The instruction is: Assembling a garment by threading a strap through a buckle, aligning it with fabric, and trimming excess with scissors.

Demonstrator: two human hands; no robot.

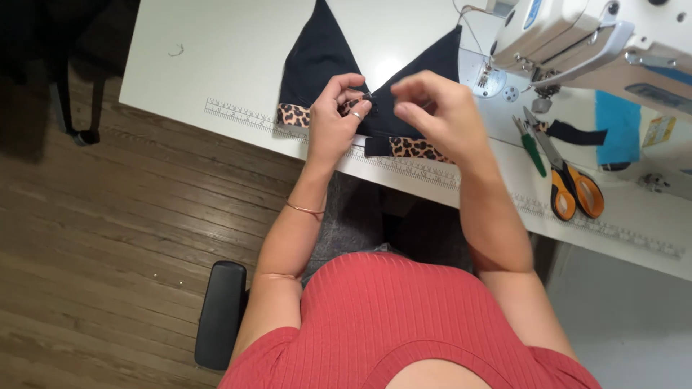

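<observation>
Hands [375, 108] both pinching black garment [321, 61] on white table [216, 57]; wood floor [108, 238] below.

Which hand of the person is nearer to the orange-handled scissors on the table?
The right hand. It is above the black garment, with the orange-handled scissors off to its right. The left hand is beyond it, farther from them.

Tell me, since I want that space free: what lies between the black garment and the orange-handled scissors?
In the head view, green-handled snips lie between the black garment and the scissors.
</observation>
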